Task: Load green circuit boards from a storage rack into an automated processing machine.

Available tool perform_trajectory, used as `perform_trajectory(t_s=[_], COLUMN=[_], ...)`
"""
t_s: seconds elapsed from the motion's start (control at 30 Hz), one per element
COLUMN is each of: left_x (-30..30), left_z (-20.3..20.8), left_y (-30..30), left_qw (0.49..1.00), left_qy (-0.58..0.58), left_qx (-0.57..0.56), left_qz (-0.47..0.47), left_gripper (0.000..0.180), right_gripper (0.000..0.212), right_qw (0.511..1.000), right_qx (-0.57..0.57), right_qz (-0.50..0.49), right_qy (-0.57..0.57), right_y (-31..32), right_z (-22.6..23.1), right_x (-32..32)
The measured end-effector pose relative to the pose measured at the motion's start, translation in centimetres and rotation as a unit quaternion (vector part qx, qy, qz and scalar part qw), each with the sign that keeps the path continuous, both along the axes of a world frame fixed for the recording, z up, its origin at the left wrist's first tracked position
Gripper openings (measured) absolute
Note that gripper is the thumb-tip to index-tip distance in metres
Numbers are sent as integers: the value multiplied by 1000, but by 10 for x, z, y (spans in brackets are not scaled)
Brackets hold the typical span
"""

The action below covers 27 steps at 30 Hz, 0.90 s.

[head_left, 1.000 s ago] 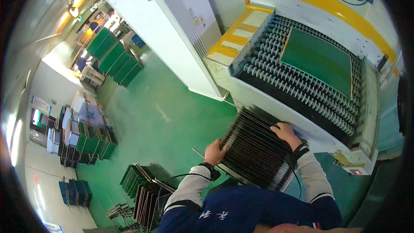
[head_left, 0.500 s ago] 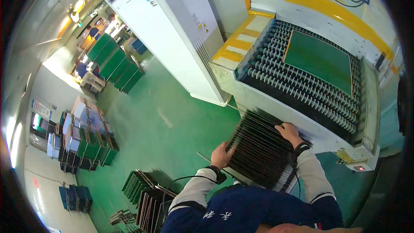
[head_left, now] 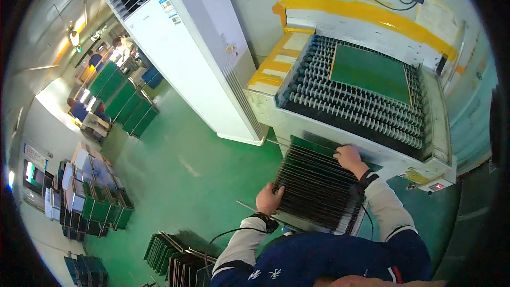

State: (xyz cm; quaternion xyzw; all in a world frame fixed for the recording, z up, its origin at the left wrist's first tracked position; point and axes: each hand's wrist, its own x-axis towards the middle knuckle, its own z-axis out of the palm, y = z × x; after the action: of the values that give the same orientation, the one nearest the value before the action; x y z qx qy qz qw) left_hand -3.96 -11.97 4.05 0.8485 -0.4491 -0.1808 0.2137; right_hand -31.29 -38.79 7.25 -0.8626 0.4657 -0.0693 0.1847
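Observation:
A rack (head_left: 319, 188) packed with several thin dark panels standing on edge is in front of me, beside the low side of a roller machine. My left hand (head_left: 269, 199) is closed at the rack's left side, its thumb and fingers at the panel ends. My right hand (head_left: 349, 158) reaches to the far right part of the rack, with curled fingers at the top edge of the rearmost panels; what lies under the fingertips is partly hidden. A green panel (head_left: 304, 144) shows behind the dark ones at the far side. Both wrists wear dark bands with cords.
On the conveyor's white rollers (head_left: 340, 103) lies a green board (head_left: 369, 73). A tall white air conditioner (head_left: 180, 48) stands left of the machine. More panel racks stand on the floor at lower left (head_left: 175, 260) and far left (head_left: 101, 204). People sit working in the back.
My view has shifted, so the machine appears further left. Both hands stay at the rack; the green panel at its far side now shows more clearly.

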Motion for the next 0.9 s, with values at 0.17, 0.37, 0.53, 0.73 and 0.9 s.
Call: perform_trajectory(t_s=[0.17, 0.37, 0.53, 0.73, 0.9], left_x=[6, 5, 4, 6, 5], left_z=[-18, -9, -5, -6, -13], left_y=[7, 0, 3, -3, 0], left_qw=[999, 1000, 1000, 999, 1000], left_qy=[-33, -22, -16, 13, 4], left_qx=[-32, 8, 12, 41, 23], left_qz=[1, -9, -20, -19, -18], left_gripper=[59, 60, 62, 67, 67], right_gripper=[29, 33, 21, 30, 22], right_qw=[998, 982, 816, 781, 474], right_qx=[-38, -98, -6, 99, 398], right_qz=[4, -98, -186, -204, -255], right_qy=[-41, -129, -548, -582, -743], right_y=[14, 9, -22, -6, 24], right_z=[94, 159, 166, 82, 28], right_x=[-9, -60, -97, -129, -125])
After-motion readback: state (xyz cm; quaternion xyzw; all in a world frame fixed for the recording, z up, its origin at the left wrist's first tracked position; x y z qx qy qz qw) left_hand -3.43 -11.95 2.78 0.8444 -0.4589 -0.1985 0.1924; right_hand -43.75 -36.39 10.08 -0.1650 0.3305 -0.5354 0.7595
